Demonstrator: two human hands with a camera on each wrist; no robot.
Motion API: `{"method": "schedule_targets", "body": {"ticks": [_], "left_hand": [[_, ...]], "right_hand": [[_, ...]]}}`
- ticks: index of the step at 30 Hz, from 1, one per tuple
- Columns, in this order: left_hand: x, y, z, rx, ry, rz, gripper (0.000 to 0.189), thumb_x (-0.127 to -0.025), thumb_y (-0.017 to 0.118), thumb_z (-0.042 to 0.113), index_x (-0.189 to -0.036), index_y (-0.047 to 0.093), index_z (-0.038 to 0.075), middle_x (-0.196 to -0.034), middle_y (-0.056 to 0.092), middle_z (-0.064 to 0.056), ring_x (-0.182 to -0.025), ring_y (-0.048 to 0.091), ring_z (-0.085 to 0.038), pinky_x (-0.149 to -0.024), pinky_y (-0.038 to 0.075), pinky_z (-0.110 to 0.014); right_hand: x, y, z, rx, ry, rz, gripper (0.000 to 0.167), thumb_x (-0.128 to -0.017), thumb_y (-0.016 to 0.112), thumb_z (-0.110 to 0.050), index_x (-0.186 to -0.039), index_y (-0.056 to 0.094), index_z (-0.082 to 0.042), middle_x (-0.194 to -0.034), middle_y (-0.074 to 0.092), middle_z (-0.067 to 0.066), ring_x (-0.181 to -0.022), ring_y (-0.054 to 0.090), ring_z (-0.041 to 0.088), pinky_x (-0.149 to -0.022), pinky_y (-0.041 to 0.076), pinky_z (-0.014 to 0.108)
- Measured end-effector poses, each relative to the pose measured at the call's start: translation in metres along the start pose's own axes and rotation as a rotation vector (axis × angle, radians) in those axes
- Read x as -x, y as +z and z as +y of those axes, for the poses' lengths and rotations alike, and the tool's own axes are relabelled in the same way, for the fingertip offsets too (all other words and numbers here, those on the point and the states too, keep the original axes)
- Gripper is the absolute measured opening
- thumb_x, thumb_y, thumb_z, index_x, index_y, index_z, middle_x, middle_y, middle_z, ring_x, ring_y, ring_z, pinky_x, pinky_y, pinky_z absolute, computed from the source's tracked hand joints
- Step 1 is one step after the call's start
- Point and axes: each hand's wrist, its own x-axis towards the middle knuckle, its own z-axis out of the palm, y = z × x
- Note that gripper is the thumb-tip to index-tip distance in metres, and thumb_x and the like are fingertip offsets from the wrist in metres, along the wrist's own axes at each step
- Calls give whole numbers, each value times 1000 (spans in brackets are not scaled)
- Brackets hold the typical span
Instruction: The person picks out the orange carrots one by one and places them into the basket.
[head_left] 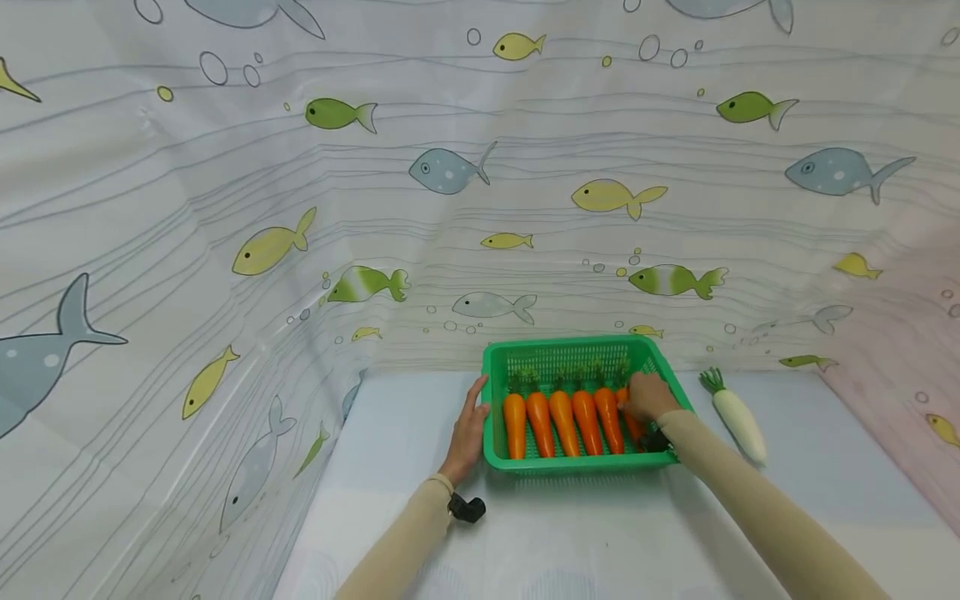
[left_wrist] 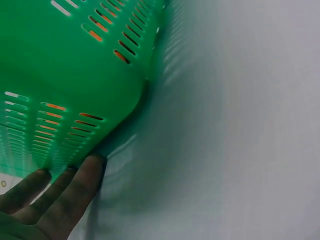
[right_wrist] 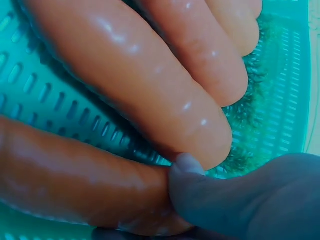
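Note:
In the head view, a green plastic basket (head_left: 577, 468) holds several orange carrots (head_left: 562, 423) with leafy green tops, side by side in a row. My left hand (head_left: 467, 435) is at the basket's left side; in the left wrist view its extended fingers (left_wrist: 72, 197) touch the slotted wall low down. Inside the basket at the right end, my right hand (head_left: 651, 397) grips the top end of the rightmost carrot (right_wrist: 85, 182). The right wrist view shows the thumb (right_wrist: 192, 187) pressed on that carrot, close beside the neighbouring carrot (right_wrist: 150, 90). The other right fingers are mostly hidden.
A white radish (head_left: 738, 421) with short green stems lies on the white table (head_left: 570, 542), right of the basket. Behind and at the sides hangs a pale curtain (head_left: 450, 100) printed with fish. Each wrist carries a small black device.

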Motion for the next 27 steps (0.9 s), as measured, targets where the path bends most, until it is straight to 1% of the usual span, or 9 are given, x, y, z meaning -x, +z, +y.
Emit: {"method": "schedule_targets", "body": {"ticks": [3,8,15,20,22,24,25,26,27], "left_hand": [[-3,0,0,4,-3,2,54,-115,32,32,-167,27,42,-177,24,-2,-162,25,-37,-127,22,-69],[-2,-1,-2,14,-9,2,54,-115,34,31,-167,28,41,-177,24,-2,-163,25,-37,-127,21,-69],[1,0,-3,19,-6,9,55,-114,35,32,-168,29,37,-177,24,-3,-163,23,-37,-128,18,-69],[1,1,0,17,-21,-11,55,-114,34,31,-168,27,40,-177,23,-2,-163,23,-36,-128,19,-68],[2,-1,2,3,-31,-28,55,-114,34,31,-168,26,42,-178,23,-2,-163,22,-36,-128,19,-68],[3,-5,4,-20,-42,-52,55,-114,35,33,-168,25,43,-177,24,-2,-163,25,-36,-128,21,-67],[3,-7,5,-31,-47,-67,55,-114,36,34,-168,25,44,-177,25,-3,-161,28,-36,-127,23,-67],[3,-11,6,-43,-52,-84,55,-114,36,36,-167,25,45,-175,31,-6,-157,37,-38,-125,28,-67],[2,-14,7,-62,-53,-100,54,-115,36,39,-167,25,45,-174,33,-8,-153,42,-38,-123,32,-67]], "right_hand": [[-1,-2,-1,27,-23,-5,32,-100,71,-18,-72,59,-8,-64,49,4,-60,52,21,-59,47,33],[1,1,-4,52,-53,-20,34,-101,68,-15,-69,56,-11,-59,46,0,-54,49,18,-55,44,30],[6,2,-7,121,-28,-12,27,-101,70,-20,-78,61,-9,-65,53,4,-59,54,21,-56,46,33],[12,-6,-8,102,-33,-43,33,-102,68,-22,-73,57,-11,-62,48,1,-57,49,18,-56,44,32],[15,-14,-9,70,-49,-56,34,-102,67,-22,-72,58,-8,-62,48,4,-57,49,21,-57,45,34],[20,-24,-9,58,-82,-53,32,-102,65,-24,-85,67,3,-74,63,15,-69,63,31,-65,54,41],[23,-31,-9,43,-101,-47,35,-102,65,-25,-95,70,9,-85,69,23,-78,68,37,-71,58,46],[27,-37,-9,22,-112,-44,41,-103,65,-26,-109,70,14,-99,72,30,-91,71,43,-80,60,52],[30,-43,-8,5,-133,-34,49,-104,64,-28,-121,66,18,-113,71,35,-103,70,49,-87,60,56]]}}
